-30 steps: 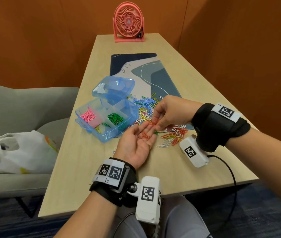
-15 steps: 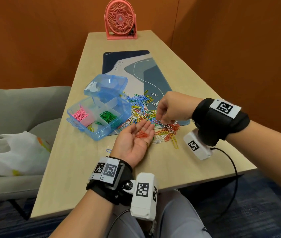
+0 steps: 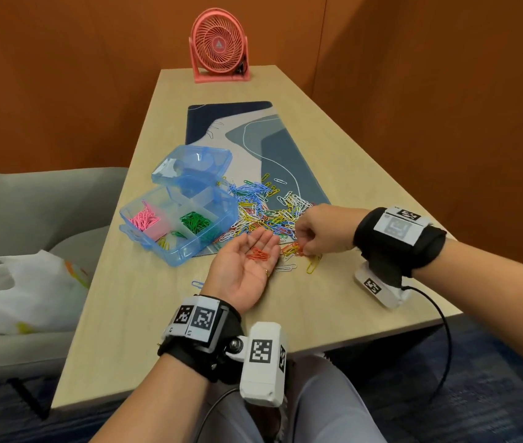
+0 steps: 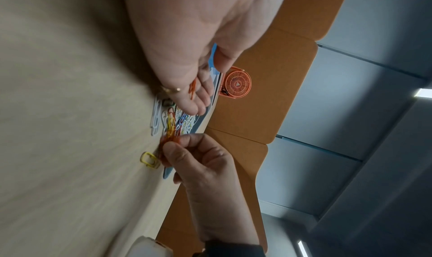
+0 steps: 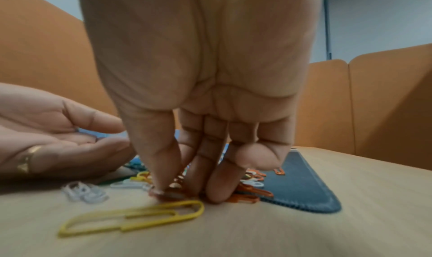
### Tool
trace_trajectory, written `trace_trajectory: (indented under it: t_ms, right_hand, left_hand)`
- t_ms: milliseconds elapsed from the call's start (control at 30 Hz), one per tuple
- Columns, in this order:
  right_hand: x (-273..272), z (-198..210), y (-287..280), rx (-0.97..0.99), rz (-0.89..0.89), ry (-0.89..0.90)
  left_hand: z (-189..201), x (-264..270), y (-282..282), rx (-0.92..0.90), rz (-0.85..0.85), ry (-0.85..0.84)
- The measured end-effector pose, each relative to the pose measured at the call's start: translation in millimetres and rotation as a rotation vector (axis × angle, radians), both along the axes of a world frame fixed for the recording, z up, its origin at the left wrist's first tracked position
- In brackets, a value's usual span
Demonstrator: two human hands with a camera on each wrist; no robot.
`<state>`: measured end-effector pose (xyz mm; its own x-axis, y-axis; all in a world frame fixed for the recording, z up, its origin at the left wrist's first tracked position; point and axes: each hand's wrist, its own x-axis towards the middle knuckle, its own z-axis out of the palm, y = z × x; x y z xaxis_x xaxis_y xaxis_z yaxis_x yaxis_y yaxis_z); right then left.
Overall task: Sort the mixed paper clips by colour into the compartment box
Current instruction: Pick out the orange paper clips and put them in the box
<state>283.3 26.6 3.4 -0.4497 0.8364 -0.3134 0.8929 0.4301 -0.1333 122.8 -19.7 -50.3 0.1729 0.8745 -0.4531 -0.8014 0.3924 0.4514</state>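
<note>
My left hand (image 3: 240, 270) lies palm up and open on the table, with a few orange paper clips (image 3: 258, 254) resting on its fingers. Just right of it, my right hand (image 3: 301, 250) pinches orange clips (image 5: 245, 196) at the near edge of the mixed pile (image 3: 269, 209); thumb and fingertips press down there. The clear blue compartment box (image 3: 186, 252) stands open to the left, lid (image 3: 193, 164) tipped back. It holds pink clips (image 3: 143, 219), green clips (image 3: 194, 221) and a few yellow ones (image 3: 162, 243).
A yellow clip (image 5: 131, 216) and white clips (image 3: 285, 267) lie loose by the hands, and a blue clip (image 3: 197, 284) near my left wrist. A patterned mat (image 3: 253, 139) lies under the pile, and a pink fan (image 3: 220, 46) stands at the far end. A white bag (image 3: 20, 289) sits on the grey chair at left.
My right hand has left the spot above my left palm and gone right and down to the orange clips on the table. The left hand stays palm up with its clips.
</note>
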Motion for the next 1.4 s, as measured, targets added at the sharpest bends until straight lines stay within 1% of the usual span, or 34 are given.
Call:
trace_trajectory:
  t_ms: [67, 200, 267, 467, 700, 867, 933, 1033, 1133, 1200, 1267, 1333, 1400]
  right_hand:
    - [2.5, 1.8, 1.7, -0.002, -0.037, 0.037]
    - [9.7, 10.6, 3.5, -0.091, -0.148, 0.204]
    - [10.4, 13.8, 2.0, -0.117, -0.159, 0.233]
    - [1.5, 6.8, -1.6, 0.017, -0.121, 0.056]
    - [-6.1, 0.5, -6.6, 0.038, -0.126, 0.046]
    - [-6.3, -0.3, -8.2, 0.000, -0.144, 0.075]
    - [-3.1, 3.0, -7.9, -0.009, -0.167, 0.120]
    - [1.3, 16.1, -6.8, 0.005, -0.194, 0.259]
    - [-5.1, 29.8, -8.2, 0.009, -0.158, 0.387]
    - [-12.6, 35.2, -10.4, -0.046, -0.120, 0.466]
    - [-15.9, 36.7, -10.0, -0.093, -0.105, 0.505]
    - [-12.7, 33.9, -4.2, -0.067, -0.117, 0.459]
    - [-6.1, 27.3, 3.4, -0.004, -0.141, 0.343]
  left_hand:
    - [0.0, 0.1, 0.4, -0.001, 0.000, 0.008]
    - [0.6, -0.7, 0.2, -0.006, -0.003, 0.016]
    - [0.4, -0.8, 0.3, -0.004, -0.001, 0.018]
    - [-0.3, -0.8, 0.2, 0.001, 0.004, 0.018]
    - [-0.7, -0.2, 0.8, 0.005, 0.001, 0.017]
    - [0.8, 0.0, -0.3, 0.003, 0.001, 0.010]
    - [1.2, -0.2, -0.7, 0.004, 0.002, 0.010]
    - [2.0, 0.3, -0.8, 0.007, -0.003, 0.026]
    - [4.6, 5.3, -0.8, -0.003, -0.022, 0.048]
    - [8.6, 10.5, -2.5, -0.003, -0.038, 0.016]
    - [11.9, 14.3, -4.3, -0.001, -0.037, -0.046]
    - [13.1, 15.7, -4.6, -0.009, -0.038, -0.048]
    - [12.9, 15.0, -4.4, -0.020, -0.039, -0.009]
